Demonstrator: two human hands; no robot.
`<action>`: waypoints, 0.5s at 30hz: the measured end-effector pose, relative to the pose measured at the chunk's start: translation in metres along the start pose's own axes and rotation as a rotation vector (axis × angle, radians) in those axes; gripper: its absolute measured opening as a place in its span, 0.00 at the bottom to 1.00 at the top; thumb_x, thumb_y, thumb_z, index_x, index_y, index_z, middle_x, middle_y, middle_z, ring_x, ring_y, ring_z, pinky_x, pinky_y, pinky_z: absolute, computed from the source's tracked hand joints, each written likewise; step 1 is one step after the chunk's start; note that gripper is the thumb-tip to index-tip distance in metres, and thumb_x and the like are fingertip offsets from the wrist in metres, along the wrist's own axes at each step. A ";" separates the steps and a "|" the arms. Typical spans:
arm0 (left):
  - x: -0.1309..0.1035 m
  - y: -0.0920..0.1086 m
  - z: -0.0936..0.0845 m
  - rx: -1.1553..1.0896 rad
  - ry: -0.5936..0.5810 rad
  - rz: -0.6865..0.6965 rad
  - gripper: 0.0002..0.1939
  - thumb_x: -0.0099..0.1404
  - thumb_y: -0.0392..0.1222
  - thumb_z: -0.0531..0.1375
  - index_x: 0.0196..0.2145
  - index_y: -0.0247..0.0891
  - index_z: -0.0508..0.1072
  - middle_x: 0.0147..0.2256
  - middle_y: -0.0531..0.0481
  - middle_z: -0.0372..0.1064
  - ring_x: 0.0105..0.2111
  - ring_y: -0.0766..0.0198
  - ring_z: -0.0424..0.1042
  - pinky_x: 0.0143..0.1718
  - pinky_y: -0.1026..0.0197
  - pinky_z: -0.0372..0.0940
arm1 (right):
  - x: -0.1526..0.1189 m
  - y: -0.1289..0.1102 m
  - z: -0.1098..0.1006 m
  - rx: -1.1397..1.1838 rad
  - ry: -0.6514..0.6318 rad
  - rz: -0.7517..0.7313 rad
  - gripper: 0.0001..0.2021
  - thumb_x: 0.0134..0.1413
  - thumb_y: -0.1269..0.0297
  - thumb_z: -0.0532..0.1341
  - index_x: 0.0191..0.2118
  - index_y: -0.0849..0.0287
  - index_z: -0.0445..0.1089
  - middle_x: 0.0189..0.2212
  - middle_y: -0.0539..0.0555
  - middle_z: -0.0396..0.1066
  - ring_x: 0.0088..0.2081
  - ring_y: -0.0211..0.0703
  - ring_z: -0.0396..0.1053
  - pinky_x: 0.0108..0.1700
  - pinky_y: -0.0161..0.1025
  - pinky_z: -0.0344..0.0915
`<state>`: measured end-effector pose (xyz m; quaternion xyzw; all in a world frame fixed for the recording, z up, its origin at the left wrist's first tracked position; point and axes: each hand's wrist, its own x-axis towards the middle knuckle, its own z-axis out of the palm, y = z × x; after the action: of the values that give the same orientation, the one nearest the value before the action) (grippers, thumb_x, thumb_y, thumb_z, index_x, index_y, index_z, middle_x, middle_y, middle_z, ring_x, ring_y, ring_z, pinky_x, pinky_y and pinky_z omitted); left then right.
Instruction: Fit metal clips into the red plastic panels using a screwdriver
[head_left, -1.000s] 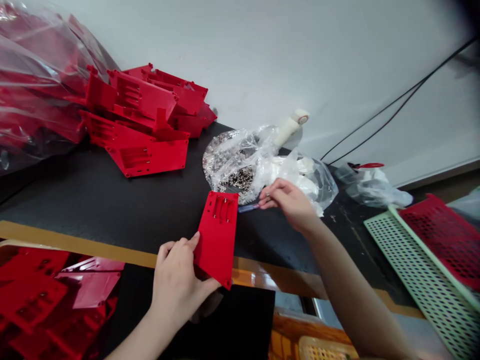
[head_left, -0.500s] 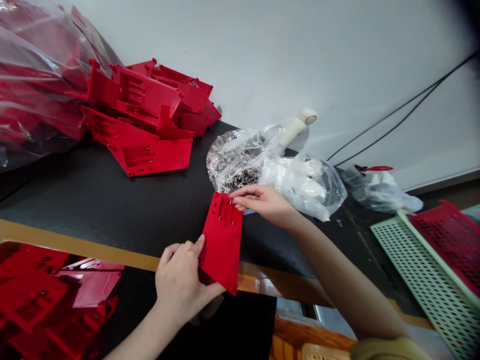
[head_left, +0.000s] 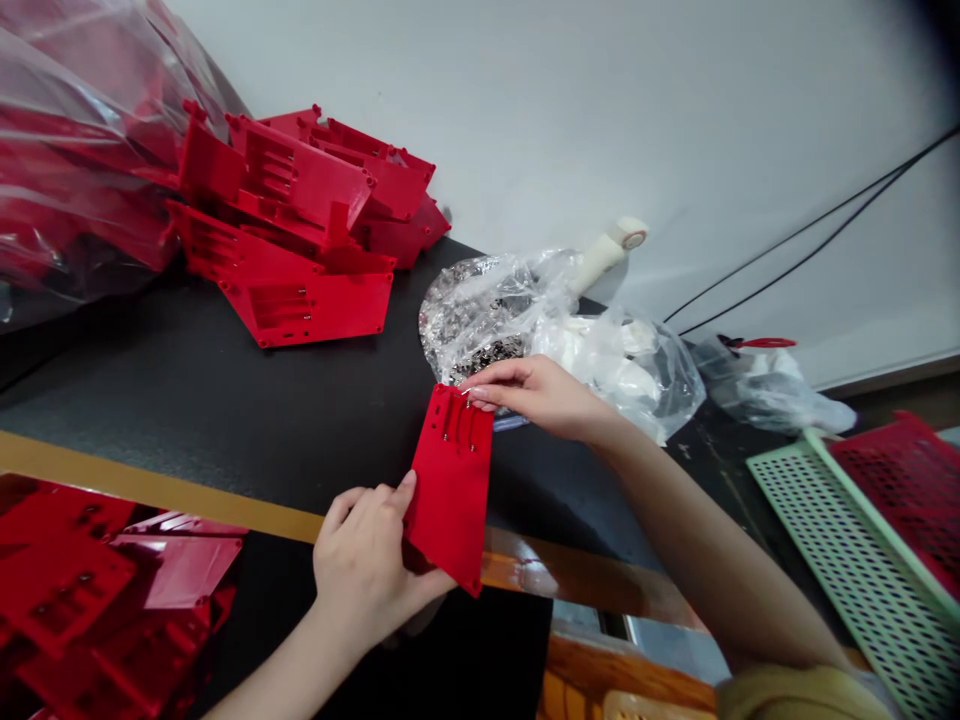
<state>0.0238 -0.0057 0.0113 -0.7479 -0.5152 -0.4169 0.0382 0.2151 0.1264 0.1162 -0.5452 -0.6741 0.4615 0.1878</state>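
Note:
My left hand (head_left: 367, 555) grips the lower left edge of a red plastic panel (head_left: 448, 500), thumb beneath and fingers along the side. The panel is tilted over the table's front edge, with long slots at its far end and small metal bits seated in them. At that far end my right hand (head_left: 544, 398) is closed in a pinch. A small shiny metal piece (head_left: 465, 391) shows at its fingertips; its exact shape is too small to tell. Just beyond lies a clear plastic bag (head_left: 480, 310) with many small metal parts.
Similar red panels (head_left: 315, 305) are piled at the back left beside a large plastic bag (head_left: 82, 150). More panels (head_left: 67, 590) lie at lower left. A white-handled object (head_left: 611, 250), a bag with white contents (head_left: 637, 375) and a green basket (head_left: 847, 540) stand right.
The view has shifted slightly. My right hand stays pinched at the panel's slotted end, its fingers a little changed in pose. The left hand keeps its grip.

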 end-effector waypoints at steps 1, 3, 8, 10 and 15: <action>0.000 0.000 0.000 0.002 -0.001 0.002 0.29 0.60 0.58 0.57 0.50 0.31 0.66 0.26 0.50 0.70 0.26 0.58 0.72 0.38 0.54 0.64 | 0.000 0.001 0.000 -0.047 0.018 -0.032 0.08 0.50 0.65 0.64 0.35 0.58 0.79 0.35 0.54 0.78 0.38 0.43 0.75 0.39 0.37 0.72; 0.000 0.000 0.000 0.001 0.004 0.003 0.29 0.61 0.58 0.57 0.50 0.31 0.66 0.26 0.50 0.71 0.26 0.58 0.72 0.38 0.54 0.64 | 0.001 0.001 0.002 -0.115 0.047 -0.041 0.08 0.50 0.66 0.64 0.36 0.57 0.80 0.35 0.54 0.78 0.37 0.43 0.75 0.38 0.36 0.71; 0.000 0.000 0.000 -0.012 0.013 -0.002 0.29 0.60 0.58 0.57 0.50 0.31 0.67 0.25 0.50 0.71 0.26 0.57 0.72 0.37 0.53 0.64 | 0.003 -0.002 0.008 -0.250 0.101 0.018 0.07 0.51 0.65 0.64 0.35 0.58 0.79 0.28 0.53 0.78 0.32 0.43 0.74 0.32 0.36 0.69; 0.000 -0.001 0.000 -0.005 0.009 0.003 0.29 0.60 0.59 0.57 0.49 0.30 0.68 0.25 0.49 0.71 0.26 0.57 0.72 0.37 0.53 0.65 | 0.004 -0.004 0.010 -0.338 0.097 0.002 0.06 0.52 0.66 0.64 0.35 0.58 0.78 0.27 0.52 0.77 0.31 0.43 0.74 0.32 0.36 0.68; 0.002 -0.001 0.000 0.010 0.033 0.018 0.28 0.62 0.58 0.55 0.47 0.30 0.69 0.25 0.50 0.70 0.25 0.59 0.72 0.37 0.54 0.65 | 0.007 -0.009 0.015 -0.602 0.125 -0.104 0.05 0.53 0.69 0.63 0.32 0.57 0.77 0.28 0.50 0.78 0.31 0.41 0.74 0.33 0.35 0.67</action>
<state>0.0238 -0.0041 0.0118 -0.7454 -0.5098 -0.4260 0.0541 0.1968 0.1265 0.1147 -0.5686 -0.7945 0.1967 0.0824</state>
